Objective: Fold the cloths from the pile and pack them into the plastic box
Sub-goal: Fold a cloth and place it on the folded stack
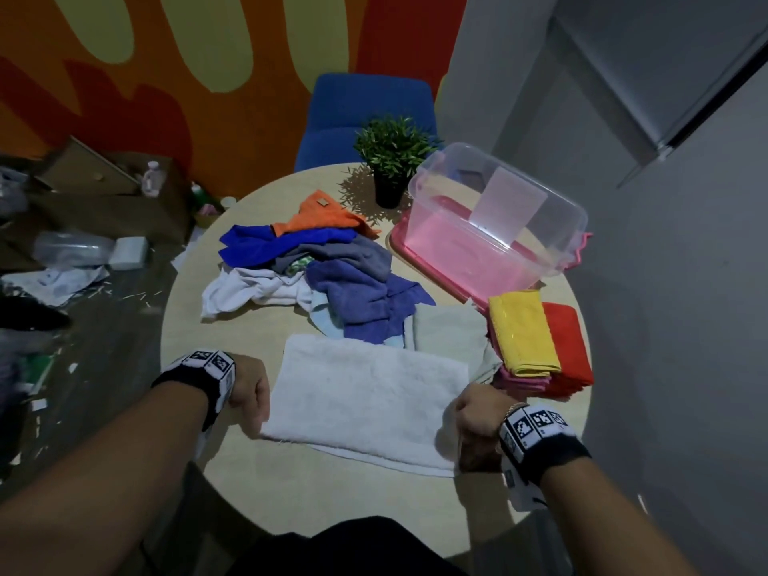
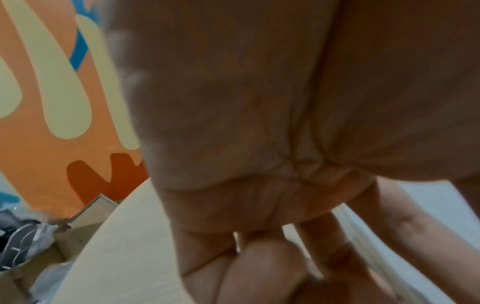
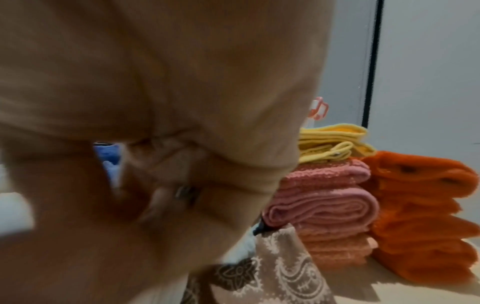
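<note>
A white towel (image 1: 365, 401) lies flat and doubled over on the round table (image 1: 332, 492) in front of me. My left hand (image 1: 259, 409) grips its left edge with curled fingers (image 2: 262, 267); a strip of the white towel (image 2: 363, 236) shows past them. My right hand (image 1: 463, 434) grips the towel's right edge. The unfolded pile (image 1: 316, 268) of blue, grey, orange and white cloths sits behind the towel. The clear plastic box (image 1: 498, 222) stands at the back right on a pink lid, with no cloths visible in it.
A folded stack (image 1: 536, 342) of yellow, pink and red-orange cloths (image 3: 324, 205) sits close to my right hand. A pale patterned cloth (image 3: 280, 273) lies between the stack and the towel. A potted plant (image 1: 390, 160) and a blue chair (image 1: 370, 106) are at the far edge. Clutter covers the floor at left.
</note>
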